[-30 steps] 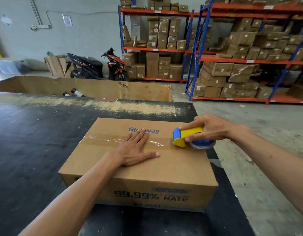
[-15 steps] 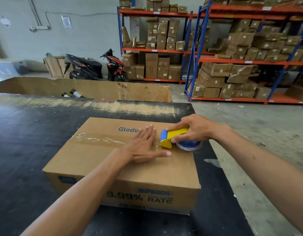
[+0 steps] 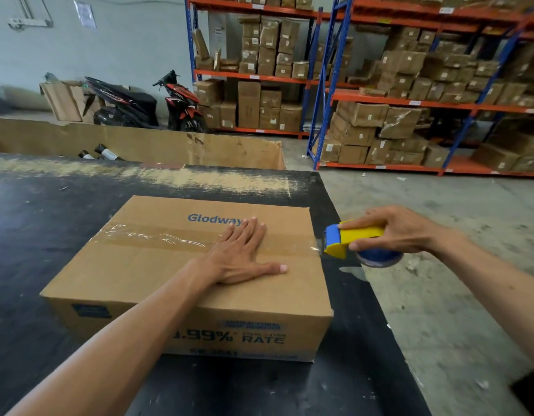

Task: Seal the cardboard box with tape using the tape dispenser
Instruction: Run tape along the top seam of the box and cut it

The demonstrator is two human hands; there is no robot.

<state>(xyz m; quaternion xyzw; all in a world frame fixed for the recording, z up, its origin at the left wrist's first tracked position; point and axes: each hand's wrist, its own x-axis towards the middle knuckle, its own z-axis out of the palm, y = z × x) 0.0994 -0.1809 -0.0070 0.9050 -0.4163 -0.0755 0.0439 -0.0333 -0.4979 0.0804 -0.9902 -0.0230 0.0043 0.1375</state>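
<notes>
A closed brown cardboard box point(image 3: 145, 265) printed "Glodway" lies on the black table point(image 3: 34, 220). A strip of clear tape point(image 3: 157, 238) runs across its top seam from the left edge to the right edge. My left hand point(image 3: 241, 256) presses flat on the box top, over the tape, fingers spread. My right hand point(image 3: 395, 229) grips a yellow and blue tape dispenser point(image 3: 350, 238) just past the box's right edge, above the table's rim. A short stretch of tape links the dispenser's front to the box edge.
A long open cardboard bin point(image 3: 157, 145) with bottles stands behind the table. Beyond it are two parked scooters point(image 3: 181, 106) and blue-orange shelving point(image 3: 410, 100) full of cartons. Bare concrete floor point(image 3: 455, 295) lies to the right of the table.
My right hand has drawn the dispenser rightward along the seam, from on the box top to past its right edge. My left hand stays flat on the top.
</notes>
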